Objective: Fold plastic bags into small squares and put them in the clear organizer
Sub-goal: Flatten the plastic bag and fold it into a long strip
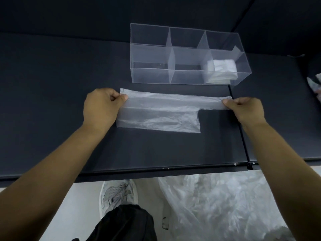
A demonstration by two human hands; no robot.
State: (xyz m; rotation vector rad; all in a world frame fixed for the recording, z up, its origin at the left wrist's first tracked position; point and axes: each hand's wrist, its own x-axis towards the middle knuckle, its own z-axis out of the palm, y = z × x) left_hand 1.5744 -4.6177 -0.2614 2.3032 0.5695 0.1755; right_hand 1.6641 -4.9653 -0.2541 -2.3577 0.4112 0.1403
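Left hand (102, 106) and right hand (243, 108) each pinch an end of the plastic bag (161, 112) on the tabletop (52, 101); uneven pull may skew the fold

dark table (52, 84) | on it: plastic bag (156, 115), clear organizer (149, 72)

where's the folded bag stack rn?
Head view: the folded bags sit in the rightmost compartment of the clear organizer on the dark table, just beyond the right hand, which pinches the flat plastic bag.
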